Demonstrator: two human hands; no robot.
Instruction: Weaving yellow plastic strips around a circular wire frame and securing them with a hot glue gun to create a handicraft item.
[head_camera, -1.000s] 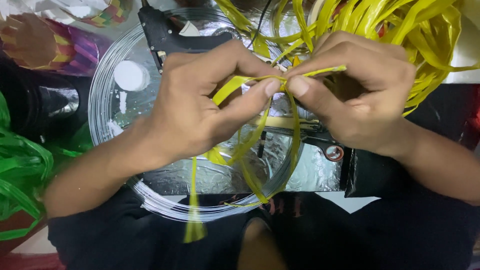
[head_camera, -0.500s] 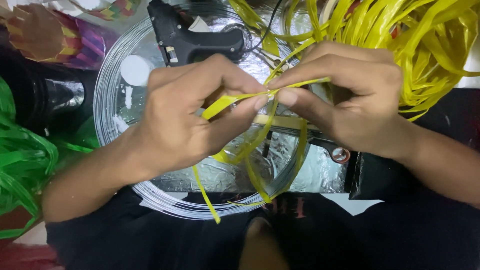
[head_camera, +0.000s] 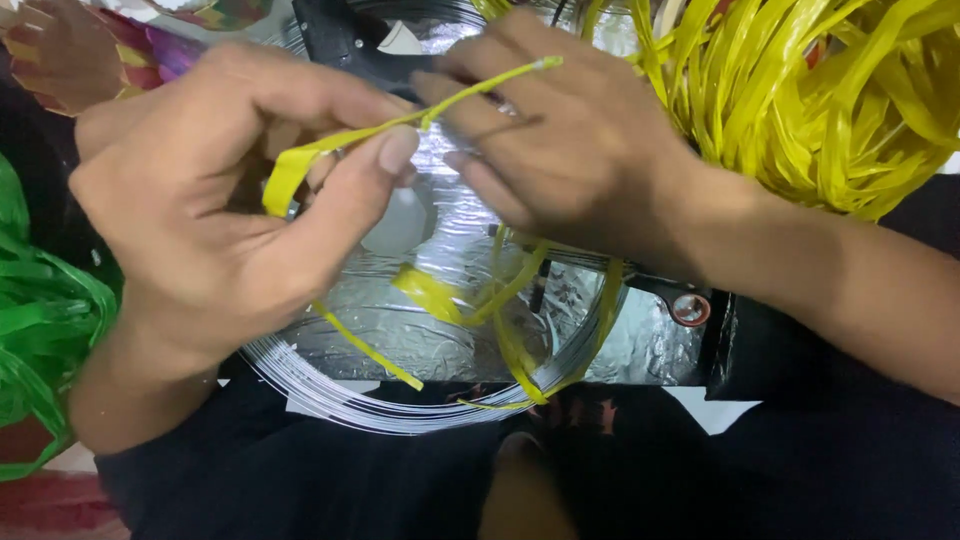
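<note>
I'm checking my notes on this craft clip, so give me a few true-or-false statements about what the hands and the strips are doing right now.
1. Both hands hold the same yellow strip. True: the left hand and the right hand pinch it between them.
2. The big bundle of yellow strips lies at the left edge. False: it lies at the upper right; green strips lie at the left.
3. A coil of silver wire lies under the hands. True.
4. The right hand holds scissors. False: it holds only the strip.
5. Loose yellow loops hang below the hands over a foil-covered surface. True.
</note>
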